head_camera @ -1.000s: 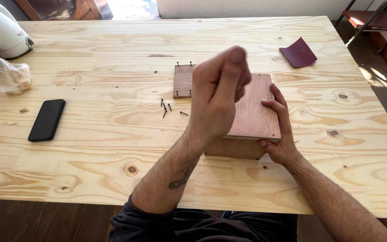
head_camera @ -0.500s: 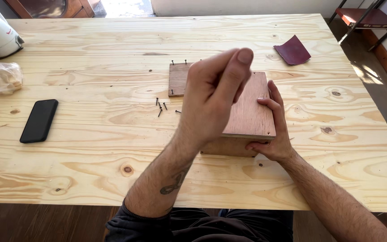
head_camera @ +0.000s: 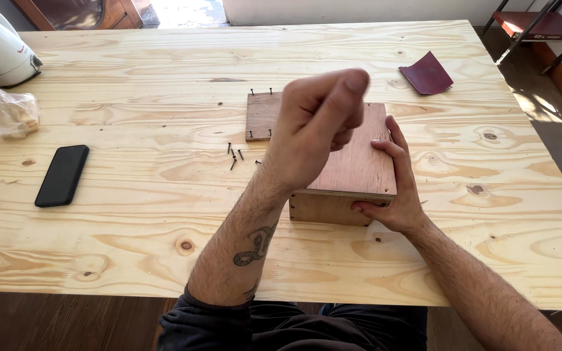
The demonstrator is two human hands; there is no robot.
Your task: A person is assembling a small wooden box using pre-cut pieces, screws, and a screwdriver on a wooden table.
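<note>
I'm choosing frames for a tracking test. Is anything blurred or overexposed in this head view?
Head view: the raised left hand looks slightly soft; the right hand, box and nails look sharp; strong sunlight falls on the floor at the right, beside the table, and at the top.

The right hand (head_camera: 395, 185) grips the wooden box (head_camera: 352, 170) at its right near corner, while the left hand (head_camera: 317, 127) hovers above it, fingers curled. Loose nails (head_camera: 234, 155) lie just left of the box; a black phone (head_camera: 62, 175) lies well left.
</note>
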